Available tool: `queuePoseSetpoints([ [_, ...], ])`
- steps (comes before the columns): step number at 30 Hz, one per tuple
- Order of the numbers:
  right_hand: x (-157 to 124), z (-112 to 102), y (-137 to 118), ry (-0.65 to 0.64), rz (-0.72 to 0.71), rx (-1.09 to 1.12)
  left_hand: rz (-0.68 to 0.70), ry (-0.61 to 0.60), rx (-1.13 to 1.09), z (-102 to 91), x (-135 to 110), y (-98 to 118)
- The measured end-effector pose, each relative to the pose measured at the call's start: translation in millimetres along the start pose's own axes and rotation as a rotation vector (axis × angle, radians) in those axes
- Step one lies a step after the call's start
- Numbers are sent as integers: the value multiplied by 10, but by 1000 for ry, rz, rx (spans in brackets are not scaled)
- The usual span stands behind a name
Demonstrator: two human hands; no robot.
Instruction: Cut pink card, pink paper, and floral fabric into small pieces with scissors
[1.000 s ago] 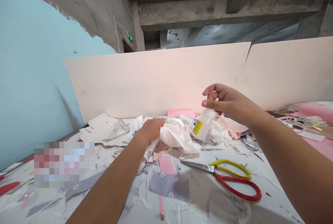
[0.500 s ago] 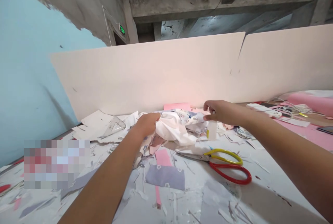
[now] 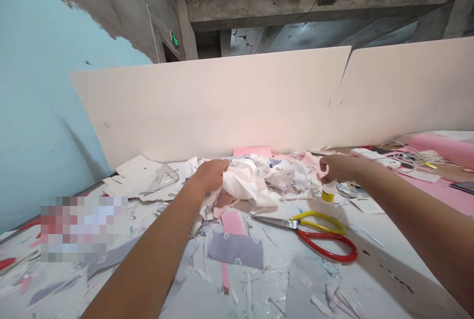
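My left hand [image 3: 212, 175] lies at the left edge of a heap of scraps, its fingers closed on a crumpled white cloth [image 3: 246, 180]. Beside that cloth lies floral fabric [image 3: 255, 162]. My right hand [image 3: 335, 168], at the heap's right end, pinches the top of a small white bottle with a yellow label [image 3: 328, 195]. Scissors with one yellow and one red handle [image 3: 296, 223] lie in front of the heap, blades pointing left. Nearer me, a grey-blue floral piece [image 3: 236, 251] rests across a pink strip [image 3: 232, 222].
A clear set square [image 3: 163, 179] lies on white card [image 3: 135, 173] at the left. Paper offcuts litter the table. At the right are a white power strip [image 3: 377, 156], bundled cord [image 3: 425, 155], a pink roll [image 3: 444, 147] and a phone [image 3: 462, 186]. A pale partition [image 3: 222, 106] stands behind.
My right hand has moved right with the small bottle, uncovering more of the heap; the bottle's yellow label now faces me. My left hand stays on the white cloth.
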State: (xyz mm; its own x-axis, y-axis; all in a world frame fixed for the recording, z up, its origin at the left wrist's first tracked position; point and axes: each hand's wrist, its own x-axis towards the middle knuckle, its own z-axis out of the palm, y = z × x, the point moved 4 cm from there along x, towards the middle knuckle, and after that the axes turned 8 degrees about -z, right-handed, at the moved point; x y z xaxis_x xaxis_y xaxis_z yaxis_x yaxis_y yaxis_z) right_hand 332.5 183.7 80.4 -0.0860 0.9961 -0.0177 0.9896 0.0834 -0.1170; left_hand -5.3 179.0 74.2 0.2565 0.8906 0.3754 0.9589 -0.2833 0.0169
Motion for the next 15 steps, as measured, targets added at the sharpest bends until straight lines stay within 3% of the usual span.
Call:
queuePoseSetpoints([
  [7, -11, 0, 15, -51, 25, 98, 12, -4, 2, 3, 3, 1],
  [15, -69, -23, -30, 70, -116, 145, 21, 7, 5, -24, -12, 24],
])
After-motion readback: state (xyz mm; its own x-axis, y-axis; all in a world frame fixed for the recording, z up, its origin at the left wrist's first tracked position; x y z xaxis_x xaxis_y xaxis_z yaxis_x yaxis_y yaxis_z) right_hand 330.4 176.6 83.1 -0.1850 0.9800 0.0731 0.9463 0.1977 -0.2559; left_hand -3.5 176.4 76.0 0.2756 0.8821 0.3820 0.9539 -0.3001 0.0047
